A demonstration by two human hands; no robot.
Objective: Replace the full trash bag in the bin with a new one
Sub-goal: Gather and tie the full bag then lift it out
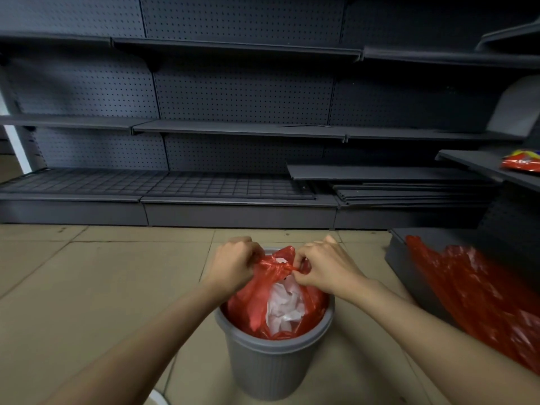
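**While both hands grip the bag: surroundings**

Left hand [233, 261] and right hand [324, 266] pinch the red trash bag [251, 299] top, bag inside grey bin [271, 366] on the floor. Spare red bag [473, 296] lies right; dark shelving [233, 130] stands behind.

The bin's [271, 363] far rim hides behind the red bag [248, 299]; a white object [156, 399] is cut off below.

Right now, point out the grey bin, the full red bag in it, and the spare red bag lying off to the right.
grey bin [271, 372], head view, on its ribbed front wall.
full red bag [248, 302], head view, on its left side.
spare red bag [479, 290], head view, on its crumpled middle.
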